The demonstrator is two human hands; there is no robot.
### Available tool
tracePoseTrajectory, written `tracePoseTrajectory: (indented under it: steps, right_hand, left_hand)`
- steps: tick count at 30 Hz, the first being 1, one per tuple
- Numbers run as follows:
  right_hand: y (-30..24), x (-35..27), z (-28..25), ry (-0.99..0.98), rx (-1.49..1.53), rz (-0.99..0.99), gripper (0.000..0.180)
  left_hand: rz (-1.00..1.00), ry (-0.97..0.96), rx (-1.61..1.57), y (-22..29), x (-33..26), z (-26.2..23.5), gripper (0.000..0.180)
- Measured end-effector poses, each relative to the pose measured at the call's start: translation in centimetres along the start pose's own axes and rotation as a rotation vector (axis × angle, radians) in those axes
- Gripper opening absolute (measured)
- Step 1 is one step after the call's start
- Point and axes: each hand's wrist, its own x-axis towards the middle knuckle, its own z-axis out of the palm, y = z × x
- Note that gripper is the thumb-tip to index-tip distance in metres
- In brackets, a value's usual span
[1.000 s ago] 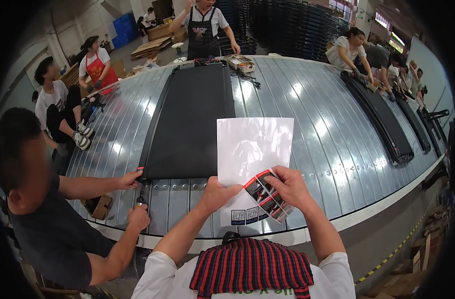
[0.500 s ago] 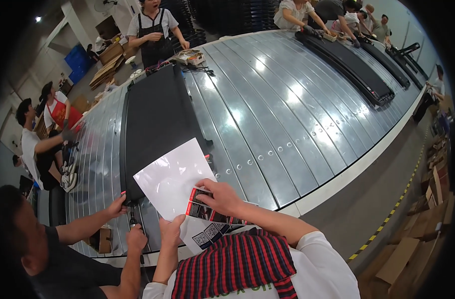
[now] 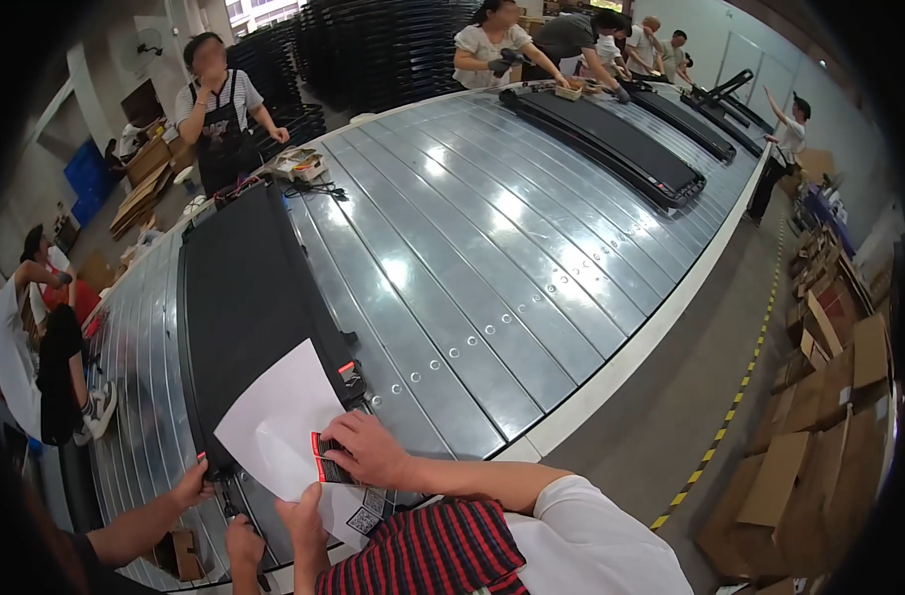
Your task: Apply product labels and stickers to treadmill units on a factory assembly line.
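My left hand (image 3: 304,521) pinches the lower edge of a large white sheet (image 3: 274,421) between thumb and fingers. On the same sheet my right hand (image 3: 368,453) has its fingers bent over a black-and-red printed label (image 3: 326,461), hiding much of it. Whether the right fingers grip the label or only press on it is hard to see. Square black codes (image 3: 365,518) show below that hand. Beyond the sheet, partly covered by it, lies a long black deck (image 3: 239,288), like a treadmill's, on the metal-slatted table (image 3: 452,288).
At my left, a co-worker's hands (image 3: 190,486) work at the deck's near corner. A small tray of parts (image 3: 299,164) and black cables sit near its far end. More black decks (image 3: 611,144) lie far right, with people around them. Cardboard (image 3: 775,486) is piled right of the aisle.
The view has swung to the right, so the table and deck appear farther left and lower. Both my hands stay at the sheet. A person at the far right now shows a raised arm.
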Motion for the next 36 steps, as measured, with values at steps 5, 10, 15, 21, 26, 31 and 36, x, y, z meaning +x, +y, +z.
tracePoseTrajectory:
  steps: [5, 10, 15, 21, 26, 31, 36]
  right_hand:
    - [-1.2, 0.1, 0.3, -0.120, 0.242, 0.028, 0.013]
    - [-2.0, 0.5, -2.1, -0.075, 0.195, 0.168, 0.010]
    - [-3.4, 1.0, -2.8, -0.116, 0.332, 0.263, 0.011]
    - [-3.9, 1.2, -2.6, -0.158, 0.302, 0.218, 0.013]
    - [-4.4, 1.5, -2.6, -0.113, 0.163, 0.069, 0.012]
    - [-4.6, 1.6, -2.2, -0.116, 0.110, 0.033, 0.010]
    - [-5.1, 1.9, -1.9, -0.163, 0.327, 0.164, 0.007]
  left_hand:
    - [0.000, 0.034, 0.053, 0.7, 0.9, 0.1, 0.043]
    - [0.003, -0.082, 0.156, 2.3, 2.0, 3.3, 0.024]
    - [0.028, -0.167, 0.300, 2.4, 2.4, 2.5, 0.021]
    - [0.029, -0.144, 0.394, 4.1, 1.6, 2.7, 0.020]
    - [0.091, -0.139, 0.536, 4.5, 1.3, 3.0, 0.021]
    - [0.088, -0.136, 0.581, 5.0, 1.1, 2.8, 0.021]
    - [0.098, -0.093, 0.479, 5.4, 0.9, 2.1, 0.022]
